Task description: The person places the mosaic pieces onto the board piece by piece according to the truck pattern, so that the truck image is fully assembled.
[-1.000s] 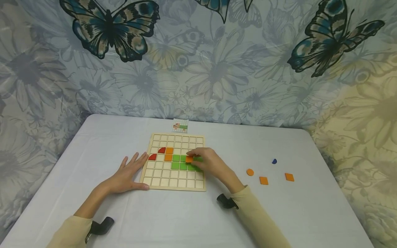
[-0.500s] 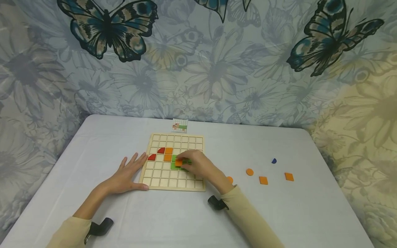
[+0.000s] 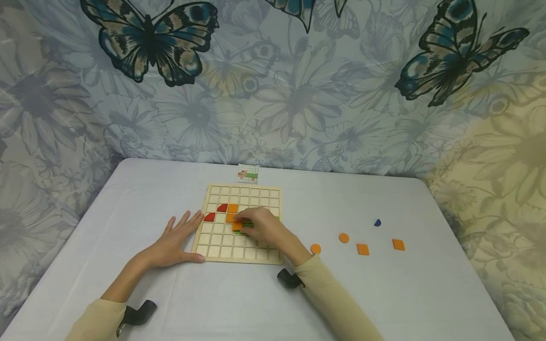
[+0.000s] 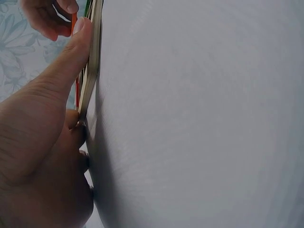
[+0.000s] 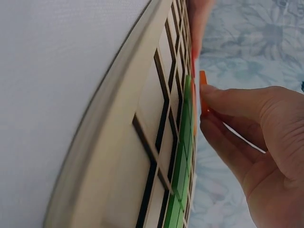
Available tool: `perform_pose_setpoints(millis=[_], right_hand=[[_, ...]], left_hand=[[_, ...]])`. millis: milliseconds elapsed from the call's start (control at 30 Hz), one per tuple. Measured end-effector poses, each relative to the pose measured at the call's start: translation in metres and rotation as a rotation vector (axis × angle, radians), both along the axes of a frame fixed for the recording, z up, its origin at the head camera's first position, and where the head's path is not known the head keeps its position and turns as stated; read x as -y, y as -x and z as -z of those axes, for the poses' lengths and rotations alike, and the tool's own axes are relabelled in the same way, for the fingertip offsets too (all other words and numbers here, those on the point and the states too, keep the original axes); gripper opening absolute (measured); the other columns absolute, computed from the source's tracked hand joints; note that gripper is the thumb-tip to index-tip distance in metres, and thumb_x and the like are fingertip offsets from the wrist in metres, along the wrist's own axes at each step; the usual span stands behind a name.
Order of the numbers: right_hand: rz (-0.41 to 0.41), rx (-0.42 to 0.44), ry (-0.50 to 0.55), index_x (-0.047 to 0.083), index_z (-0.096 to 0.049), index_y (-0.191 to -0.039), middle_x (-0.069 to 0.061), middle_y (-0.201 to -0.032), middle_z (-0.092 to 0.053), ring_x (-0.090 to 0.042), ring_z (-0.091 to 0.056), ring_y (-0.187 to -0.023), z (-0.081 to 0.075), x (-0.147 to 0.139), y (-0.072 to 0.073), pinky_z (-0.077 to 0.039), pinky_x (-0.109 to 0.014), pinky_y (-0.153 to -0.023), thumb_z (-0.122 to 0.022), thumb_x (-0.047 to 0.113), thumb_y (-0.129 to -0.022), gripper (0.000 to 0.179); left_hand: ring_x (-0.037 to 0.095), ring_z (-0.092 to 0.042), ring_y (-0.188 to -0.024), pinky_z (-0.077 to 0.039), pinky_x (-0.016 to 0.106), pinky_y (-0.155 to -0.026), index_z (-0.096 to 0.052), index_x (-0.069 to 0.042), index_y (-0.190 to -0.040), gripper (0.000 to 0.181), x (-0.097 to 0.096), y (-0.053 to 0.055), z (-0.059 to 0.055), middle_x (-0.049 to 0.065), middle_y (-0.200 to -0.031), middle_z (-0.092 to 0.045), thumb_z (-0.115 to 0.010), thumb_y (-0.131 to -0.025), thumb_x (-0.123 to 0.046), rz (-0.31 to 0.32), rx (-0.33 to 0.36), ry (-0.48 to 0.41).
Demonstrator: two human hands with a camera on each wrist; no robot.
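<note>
A wooden grid board (image 3: 215, 249) lies on the white table. My left hand (image 3: 170, 244) rests at its left edge, fingers spread and thumb at the near left corner. My right hand (image 3: 266, 229) pinches an orange square tile (image 3: 236, 226) between thumb and fingers over the board's middle. In the right wrist view, that held orange tile (image 5: 203, 90) is raised a little off the grid. Two red quarter-round pieces (image 3: 209, 217) and two orange squares (image 3: 232, 208) sit in cells at the left. Green tiles (image 5: 183, 161) fill several cells, mostly hidden under my right hand in the head view.
Right of the board lie two orange discs (image 3: 344, 237), two orange squares (image 3: 363, 249) and a small blue half-round piece (image 3: 377, 222). A printed pattern card (image 3: 248, 174) lies behind the board, near the patterned backdrop (image 3: 298, 94).
My right hand has carried the orange square tile leftward across the green tiles. An orange disc by that wrist has come into view. My left hand stays in place.
</note>
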State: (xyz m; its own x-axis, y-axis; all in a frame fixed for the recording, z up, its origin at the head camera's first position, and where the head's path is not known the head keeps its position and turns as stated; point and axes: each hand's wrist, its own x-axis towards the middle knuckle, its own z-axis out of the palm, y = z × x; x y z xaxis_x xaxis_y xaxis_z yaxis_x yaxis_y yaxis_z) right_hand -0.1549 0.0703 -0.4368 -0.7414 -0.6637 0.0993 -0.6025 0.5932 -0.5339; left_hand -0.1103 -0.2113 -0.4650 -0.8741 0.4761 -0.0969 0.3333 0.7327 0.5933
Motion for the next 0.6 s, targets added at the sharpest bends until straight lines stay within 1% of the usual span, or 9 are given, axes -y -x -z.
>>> perform_pose_setpoints(millis=[167, 400, 600], right_hand=[[-0.013, -0.013, -0.016, 0.007, -0.069, -0.121, -0.002, -0.117, -0.070, -0.014, -0.065, -0.107, 0.000, 0.007, -0.001, -0.050, -0.025, -0.095, -0.074, 0.009, -0.088, 0.033], [-0.001, 0.017, -0.029, 0.009, -0.069, -0.121, 0.000, -0.116, -0.071, -0.010, -0.064, -0.104, 0.000, 0.015, -0.002, -0.049, -0.022, -0.093, -0.074, 0.010, -0.088, 0.034], [-0.009, -0.007, -0.049, 0.009, -0.070, -0.119, 0.000, -0.115, -0.071, -0.011, -0.065, -0.104, 0.001, 0.021, -0.003, -0.049, -0.022, -0.094, -0.074, 0.010, -0.088, 0.031]], left_hand=[[0.043, -0.001, -0.148, 0.009, 0.061, -0.115, -0.022, -0.002, -0.155, 0.115, 0.001, 0.000, 0.001, 0.018, -0.162, -0.015, -0.078, -0.072, -0.060, -0.001, 0.009, 0.002], [0.043, -0.001, -0.148, 0.009, 0.062, -0.115, -0.022, -0.002, -0.155, 0.116, 0.000, 0.000, 0.000, 0.018, -0.162, -0.015, -0.077, -0.072, -0.061, -0.004, 0.008, 0.002], [0.044, -0.001, -0.148, 0.008, 0.063, -0.114, -0.022, -0.001, -0.155, 0.115, 0.000, 0.001, 0.000, 0.019, -0.162, -0.015, -0.077, -0.073, -0.059, 0.000, -0.001, 0.006]])
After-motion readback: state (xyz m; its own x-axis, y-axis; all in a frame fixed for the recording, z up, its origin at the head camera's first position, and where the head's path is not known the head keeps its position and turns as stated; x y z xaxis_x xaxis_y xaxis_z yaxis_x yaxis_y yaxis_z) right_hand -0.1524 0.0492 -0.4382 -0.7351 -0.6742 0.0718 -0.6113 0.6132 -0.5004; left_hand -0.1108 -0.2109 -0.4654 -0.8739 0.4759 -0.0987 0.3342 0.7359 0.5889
